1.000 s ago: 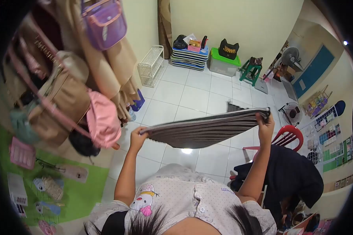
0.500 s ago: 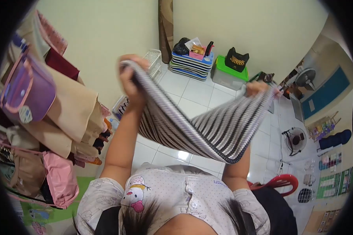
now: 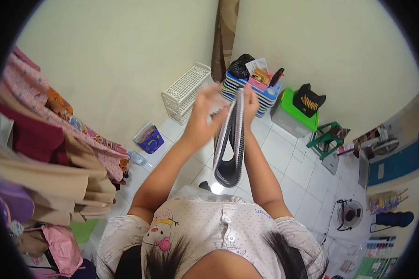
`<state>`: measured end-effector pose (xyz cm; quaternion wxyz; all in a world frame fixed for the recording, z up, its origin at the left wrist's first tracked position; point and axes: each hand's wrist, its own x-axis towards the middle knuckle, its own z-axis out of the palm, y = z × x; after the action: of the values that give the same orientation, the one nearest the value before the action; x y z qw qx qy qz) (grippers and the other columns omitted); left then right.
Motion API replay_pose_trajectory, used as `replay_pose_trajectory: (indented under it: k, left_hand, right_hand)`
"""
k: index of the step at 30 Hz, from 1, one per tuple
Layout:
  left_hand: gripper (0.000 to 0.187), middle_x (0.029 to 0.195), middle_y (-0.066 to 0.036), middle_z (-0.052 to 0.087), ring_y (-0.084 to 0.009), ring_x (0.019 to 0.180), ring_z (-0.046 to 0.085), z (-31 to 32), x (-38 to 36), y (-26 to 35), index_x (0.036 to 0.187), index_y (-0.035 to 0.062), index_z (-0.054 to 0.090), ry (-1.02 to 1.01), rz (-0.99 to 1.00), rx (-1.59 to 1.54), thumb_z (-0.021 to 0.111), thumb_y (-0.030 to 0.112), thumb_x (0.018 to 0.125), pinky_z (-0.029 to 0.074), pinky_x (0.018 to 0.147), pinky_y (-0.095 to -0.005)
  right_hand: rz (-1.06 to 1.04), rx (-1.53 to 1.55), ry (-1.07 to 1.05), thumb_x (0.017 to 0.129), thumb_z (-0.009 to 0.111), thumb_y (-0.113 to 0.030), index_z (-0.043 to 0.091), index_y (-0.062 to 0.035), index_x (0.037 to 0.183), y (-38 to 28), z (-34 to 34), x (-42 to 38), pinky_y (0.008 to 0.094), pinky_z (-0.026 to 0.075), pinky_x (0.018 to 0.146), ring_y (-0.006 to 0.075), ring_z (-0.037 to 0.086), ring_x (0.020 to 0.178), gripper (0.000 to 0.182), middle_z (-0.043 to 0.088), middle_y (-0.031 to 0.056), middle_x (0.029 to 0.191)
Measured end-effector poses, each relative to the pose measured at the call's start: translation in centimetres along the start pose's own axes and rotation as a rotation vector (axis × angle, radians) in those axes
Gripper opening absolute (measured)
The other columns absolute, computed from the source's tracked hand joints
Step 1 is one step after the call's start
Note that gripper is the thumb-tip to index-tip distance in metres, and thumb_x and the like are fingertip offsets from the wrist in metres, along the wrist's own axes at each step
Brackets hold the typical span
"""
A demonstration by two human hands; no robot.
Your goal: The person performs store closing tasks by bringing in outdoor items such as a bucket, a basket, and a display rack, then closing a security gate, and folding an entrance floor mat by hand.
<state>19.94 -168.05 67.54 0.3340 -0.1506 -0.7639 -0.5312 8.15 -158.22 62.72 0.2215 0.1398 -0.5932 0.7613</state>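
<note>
A striped mat in grey, black and white hangs in front of my chest, doubled over with its bend at the bottom. My right hand grips it at the top, where its two ends come together. Just to the left, my left hand is blurred by motion, with thumb and fingers apart beside the mat's upper edge. The far face of the mat is hidden.
Clothes and bags hang along the left. By the wall stand a white plastic rack, a striped stack with items on top, a green-lidded box and a green stool. A bottle is on the tiled floor.
The mat was stretched wide between both hands; now its ends are together and it hangs folded. My hands have come close together, and the left has let go. The view has shifted left.
</note>
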Motion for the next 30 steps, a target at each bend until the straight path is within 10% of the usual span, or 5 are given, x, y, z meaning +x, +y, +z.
replay_pose_trajectory:
  k: [5, 12, 15, 19, 30]
  left_hand:
    - [0.044, 0.136, -0.009, 0.035, -0.0340, 0.128, 0.022, -0.7, 1.2, -1.7, 0.067, 0.0086, 0.059, -0.548, -0.050, 0.630, 0.061, 0.053, 0.069, -0.003, 0.098, -0.0644]
    - [0.030, 0.065, -0.007, 0.056, -0.0205, 0.056, 0.054, -2.2, 9.9, -14.1, 0.065, 0.0018, 0.053, -0.113, -0.163, 0.555, 0.076, 0.022, 0.066, 0.044, 0.055, -0.0275]
    - [0.048, 0.109, -0.010, 0.053, -0.0172, 0.091, 0.051, -4.8, 12.1, -20.8, 0.111, 0.0016, 0.041, 0.124, -0.382, -0.138, 0.067, 0.021, 0.075, 0.041, 0.080, -0.0286]
    - [0.061, 0.135, -0.011, 0.034, -0.0210, 0.124, 0.032, -1.5, 3.3, -30.0, 0.136, 0.0052, 0.023, 0.387, -0.882, -0.547, 0.038, 0.042, 0.090, 0.022, 0.105, -0.0360]
    - [0.058, 0.113, -0.012, 0.055, -0.0211, 0.103, 0.053, 1.1, 8.4, -41.6, 0.121, -0.0018, 0.044, 0.313, -1.667, -0.386, 0.062, 0.036, 0.080, 0.041, 0.091, -0.0331]
  right_hand:
    - [0.027, -0.100, 0.095, 0.090, 0.050, -0.028, 0.044, -0.0062, 0.061, 5.3, -0.5, 9.8, 0.0222, 0.030, 0.051, 0.0059, 0.035, 0.055, 0.037, 0.041, -0.0031, 0.057]
    - [0.199, -0.282, -0.107, 0.081, 0.062, -0.038, 0.049, -0.0039, 0.079, 10.6, -0.1, 21.0, 0.0214, 0.038, 0.064, 0.0074, 0.042, 0.067, 0.037, 0.048, 0.0000, 0.071]
    - [0.313, 0.293, -0.684, 0.075, 0.068, -0.036, 0.022, -0.0033, 0.132, 11.9, 0.4, 26.0, 0.0290, 0.040, 0.085, 0.0151, 0.051, 0.093, 0.080, 0.051, 0.0057, 0.104]
    - [1.090, -0.289, -1.699, 0.072, 0.069, -0.033, 0.043, 0.0026, 0.124, 26.0, 0.0, 25.3, 0.0317, 0.029, 0.099, 0.0199, 0.042, 0.113, 0.068, 0.049, 0.0109, 0.123]
    - [1.579, 0.013, -1.532, 0.075, 0.067, -0.017, 0.050, 0.0055, 0.114, 43.6, 8.4, 31.2, 0.0305, 0.045, 0.084, 0.0199, 0.057, 0.095, 0.048, 0.059, 0.0125, 0.107]
